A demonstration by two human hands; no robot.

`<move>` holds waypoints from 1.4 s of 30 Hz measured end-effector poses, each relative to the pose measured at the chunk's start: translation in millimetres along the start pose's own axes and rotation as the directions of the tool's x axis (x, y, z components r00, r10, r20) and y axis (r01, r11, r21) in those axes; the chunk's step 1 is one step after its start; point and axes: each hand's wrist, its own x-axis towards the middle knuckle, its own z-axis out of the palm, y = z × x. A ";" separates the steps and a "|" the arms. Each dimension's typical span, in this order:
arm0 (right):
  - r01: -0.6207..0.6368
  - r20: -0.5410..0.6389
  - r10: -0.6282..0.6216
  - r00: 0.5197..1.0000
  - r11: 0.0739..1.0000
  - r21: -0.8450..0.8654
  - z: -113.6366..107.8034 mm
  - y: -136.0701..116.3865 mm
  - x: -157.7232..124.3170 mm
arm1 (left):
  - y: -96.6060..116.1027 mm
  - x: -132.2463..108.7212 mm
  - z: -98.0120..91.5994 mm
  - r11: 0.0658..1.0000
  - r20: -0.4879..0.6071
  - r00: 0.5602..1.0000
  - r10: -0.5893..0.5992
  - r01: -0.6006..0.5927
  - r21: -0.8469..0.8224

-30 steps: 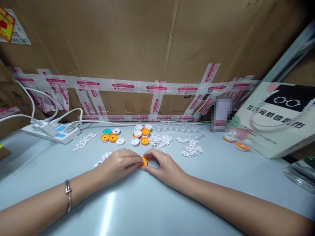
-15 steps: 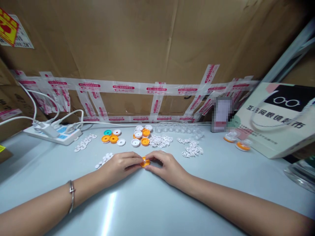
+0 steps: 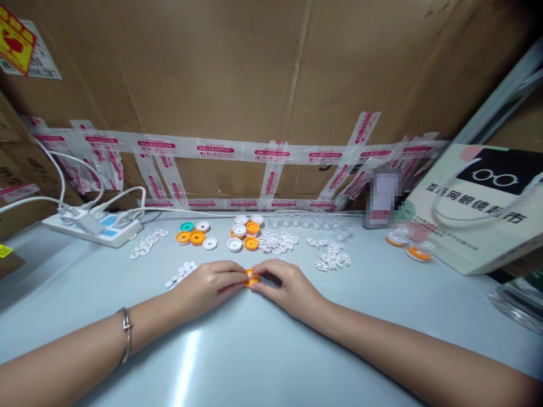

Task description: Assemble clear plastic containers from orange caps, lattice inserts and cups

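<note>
An orange round plastic cap (image 3: 251,278) sits between my two hands at the middle of the table. My left hand (image 3: 216,282) grips its left side, fingers pressed together. My right hand (image 3: 282,285) pinches the cap from the right with thumb and fingers. Something small and pale shows inside the cap, too small to make out. Just beyond my hands lie orange and white round caps (image 3: 251,243) and a pile of white openwork discs (image 3: 278,242). Small white round pieces (image 3: 182,272) are partly covered by my left hand.
Clear plastic domes (image 3: 311,220) line the back, near more white openwork pieces (image 3: 333,257). Two orange-based pieces with clear tops (image 3: 419,252) stand right, by a paper bag (image 3: 479,220) and a pixelated upright object (image 3: 384,198). A power strip (image 3: 114,234) with cables lies left; cardboard (image 3: 237,73) walls the back.
The view has shifted very slightly. Both hands stay around the orange cap, which seems a little flatter or turned; otherwise nothing has visibly moved.
</note>
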 end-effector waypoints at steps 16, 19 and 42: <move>0.068 -0.002 -0.068 0.998 0.997 -0.018 1.3 1.6 0.6 | 0.2 -1.4 1.2 1.000 -0.009 1.000 0.020 -0.019 0.023; 0.071 -0.006 -0.071 0.997 0.997 -0.016 1.6 2.2 0.7 | 0.0 -1.7 1.0 0.999 0.001 1.000 0.024 -0.024 0.024; -0.003 -0.019 0.002 1.000 0.999 -0.034 1.9 -1.2 -0.1 | -33.6 8.7 -74.6 0.885 0.314 0.840 -0.443 0.354 0.303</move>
